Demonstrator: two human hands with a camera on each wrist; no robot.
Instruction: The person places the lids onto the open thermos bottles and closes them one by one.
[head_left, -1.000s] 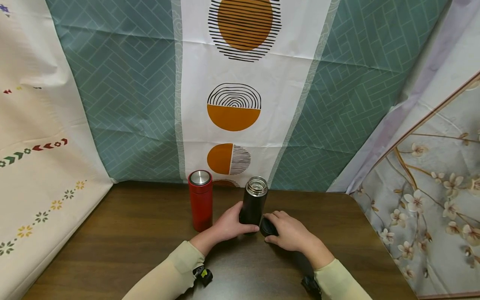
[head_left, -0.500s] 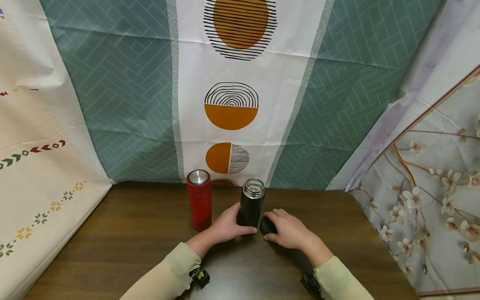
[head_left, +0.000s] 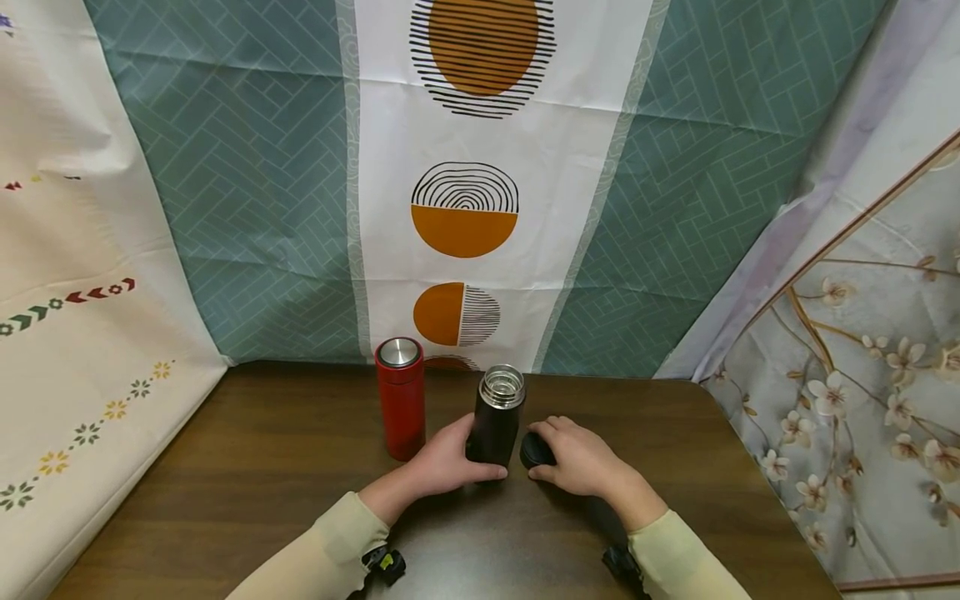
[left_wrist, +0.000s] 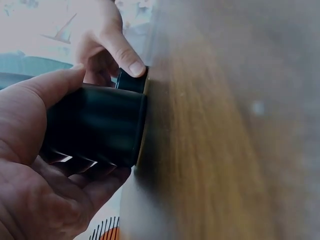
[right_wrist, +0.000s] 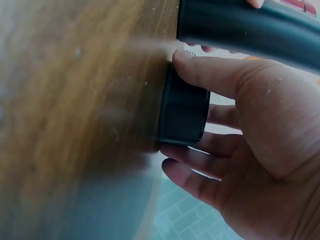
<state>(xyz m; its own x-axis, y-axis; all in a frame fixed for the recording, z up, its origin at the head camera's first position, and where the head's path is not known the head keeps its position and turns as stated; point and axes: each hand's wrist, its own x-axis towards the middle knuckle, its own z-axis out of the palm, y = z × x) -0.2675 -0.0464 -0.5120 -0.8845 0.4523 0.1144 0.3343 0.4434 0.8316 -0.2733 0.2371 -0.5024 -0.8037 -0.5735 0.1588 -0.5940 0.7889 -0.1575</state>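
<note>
My left hand (head_left: 448, 460) grips the lower part of a black thermos flask (head_left: 497, 429), whose steel mouth is uncovered. In the left wrist view the flask (left_wrist: 97, 125) has its base at the tabletop, with my thumb on one side and fingers curled round the other. Just right of it, my right hand (head_left: 581, 458) holds a round black lid (head_left: 536, 450) between thumb and fingers. That lid (right_wrist: 184, 112) sits at the table surface in the right wrist view, a small gap away from the flask. To the left stands a red thermos flask (head_left: 401, 404), upright with its silver-topped lid on.
A dark brown wooden table (head_left: 247, 467) lies under everything. Behind it hangs a green and white patterned cloth (head_left: 262, 200). A cream cloth (head_left: 67, 350) borders the left side, and a floral cloth (head_left: 847, 417) the right.
My left hand has shifted the black flask slightly left and nearer to me, widening the gap to the lid. The right hand and lid stay almost where they were; the red flask stands still.
</note>
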